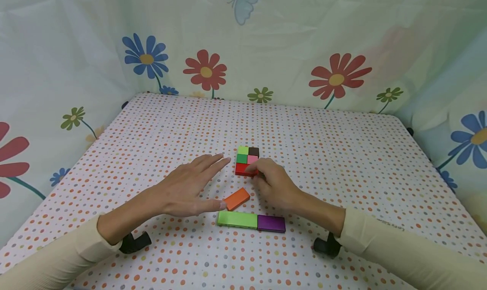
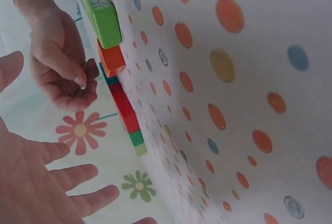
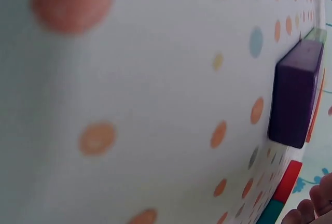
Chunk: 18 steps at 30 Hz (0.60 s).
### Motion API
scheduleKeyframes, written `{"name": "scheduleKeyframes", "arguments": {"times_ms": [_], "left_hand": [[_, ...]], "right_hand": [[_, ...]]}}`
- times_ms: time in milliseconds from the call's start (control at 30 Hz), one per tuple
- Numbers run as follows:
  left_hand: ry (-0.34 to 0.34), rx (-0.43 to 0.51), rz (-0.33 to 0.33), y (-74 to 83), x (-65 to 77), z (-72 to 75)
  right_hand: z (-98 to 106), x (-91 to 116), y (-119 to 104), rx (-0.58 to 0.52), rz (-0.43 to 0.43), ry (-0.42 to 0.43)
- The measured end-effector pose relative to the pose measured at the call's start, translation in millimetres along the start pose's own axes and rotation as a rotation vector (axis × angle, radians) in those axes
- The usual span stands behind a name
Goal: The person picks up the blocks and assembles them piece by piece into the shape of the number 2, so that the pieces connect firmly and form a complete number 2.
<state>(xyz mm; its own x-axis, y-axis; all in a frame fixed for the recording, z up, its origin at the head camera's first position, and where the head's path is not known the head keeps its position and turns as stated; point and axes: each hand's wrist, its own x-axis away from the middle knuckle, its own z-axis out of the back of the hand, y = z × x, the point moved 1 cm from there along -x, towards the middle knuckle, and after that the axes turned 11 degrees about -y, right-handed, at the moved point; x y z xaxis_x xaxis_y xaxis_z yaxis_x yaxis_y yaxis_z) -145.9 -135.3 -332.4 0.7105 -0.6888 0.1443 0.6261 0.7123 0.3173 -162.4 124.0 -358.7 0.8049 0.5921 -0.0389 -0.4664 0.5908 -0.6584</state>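
Observation:
My left hand [image 1: 195, 184] hovers with its fingers spread, the thumb tip near an orange block [image 1: 236, 198]. My right hand [image 1: 275, 184] has loosely bent fingers over the near right part of a block cluster, with nothing visible between them. In that cluster, a red block [image 1: 241, 169] lies in front of a green block [image 1: 242, 158], a pink block [image 1: 253, 159], a light green block [image 1: 243, 150] and a dark brown block [image 1: 253, 151]. A teal block [image 3: 270, 212] beside the red one is hidden by the right hand in the head view.
Nearer me, a long light green block [image 1: 237, 220] lies end to end with a purple block [image 1: 271, 223]. All rest on a dotted tablecloth [image 1: 182, 247]. A flowered curtain [image 1: 281, 49] stands behind and beside the table.

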Motion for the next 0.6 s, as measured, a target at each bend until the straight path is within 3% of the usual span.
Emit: {"name": "scheduleKeyframes", "arguments": {"times_ms": [600], "left_hand": [[-0.010,0.001,0.021,1.7,-0.9,-1.0]], "right_hand": [[10,3,14,0.066,-0.014,0.099]]}}
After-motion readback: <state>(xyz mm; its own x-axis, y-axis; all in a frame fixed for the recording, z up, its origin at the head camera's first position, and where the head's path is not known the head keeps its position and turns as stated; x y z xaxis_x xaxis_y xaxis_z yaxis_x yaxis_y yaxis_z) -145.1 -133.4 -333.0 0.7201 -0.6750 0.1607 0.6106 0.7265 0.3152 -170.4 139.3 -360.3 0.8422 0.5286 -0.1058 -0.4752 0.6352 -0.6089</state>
